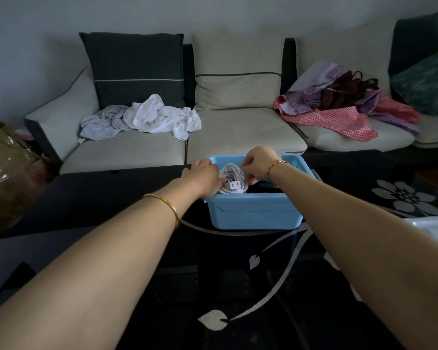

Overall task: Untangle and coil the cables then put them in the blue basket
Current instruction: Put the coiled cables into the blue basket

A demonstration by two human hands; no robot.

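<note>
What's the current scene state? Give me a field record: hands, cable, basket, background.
left hand: at left side of white cable coil, thumb by its plug; fingers hidden
right hand: fingers curled, pinching the coil's right side
coil location: inside blue basket, left part
basket: on dark floral table; also holds a dark item, unclear what
background: sofa with white cloth and checked fabrics
</note>
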